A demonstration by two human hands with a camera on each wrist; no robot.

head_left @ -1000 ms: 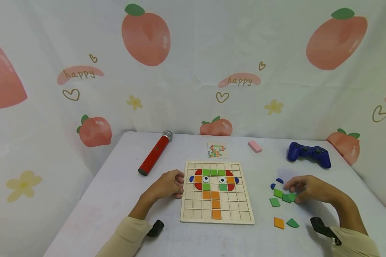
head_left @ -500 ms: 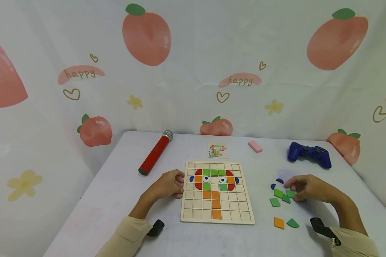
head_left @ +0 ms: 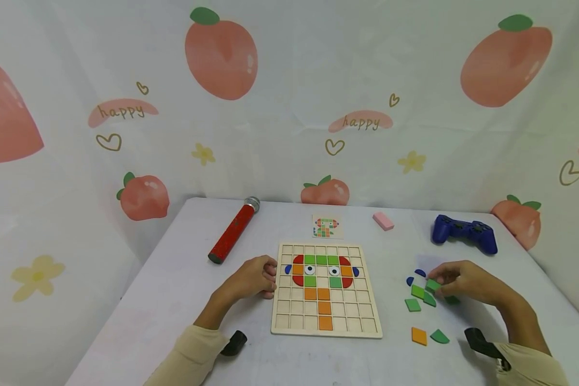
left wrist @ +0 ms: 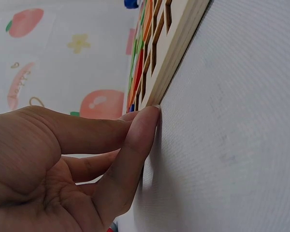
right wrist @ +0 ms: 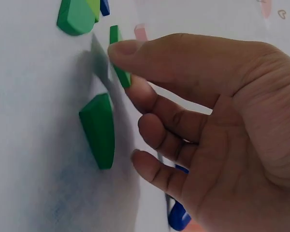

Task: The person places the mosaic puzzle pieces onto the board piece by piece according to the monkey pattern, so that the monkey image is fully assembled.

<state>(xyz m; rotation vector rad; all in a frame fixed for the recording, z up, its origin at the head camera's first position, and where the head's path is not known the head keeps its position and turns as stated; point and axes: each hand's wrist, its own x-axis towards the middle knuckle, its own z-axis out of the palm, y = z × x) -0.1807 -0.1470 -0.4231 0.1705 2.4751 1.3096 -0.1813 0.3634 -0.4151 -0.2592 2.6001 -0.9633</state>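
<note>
- In my head view the right grip (head_left: 469, 283) sits right of centre, its thumb and a fingertip pinching a thin green square tile (head_left: 433, 285), which shows at the hand's left tip.
- My right wrist view catches that tile nearly edge-on — tilted and, as I judge it, lifted off the white counter (head_left: 338, 364).
- The relation I would go by: the pale wooden gridded board (head_left: 362, 296) lies leftward across the frame from the tile, well apart, with bare squares down its right side facing it.
- The board is flat while the tile is tipped; being square, the tile gives me no long axis to line up.
- The left grip (head_left: 253, 276) is nearer the board, fingers bent, touching its left edge — clasping or merely steadying, I cannot tell.
- A darker green piece (right wrist: 97, 131) lies on the counter near the right fingertips.
</note>
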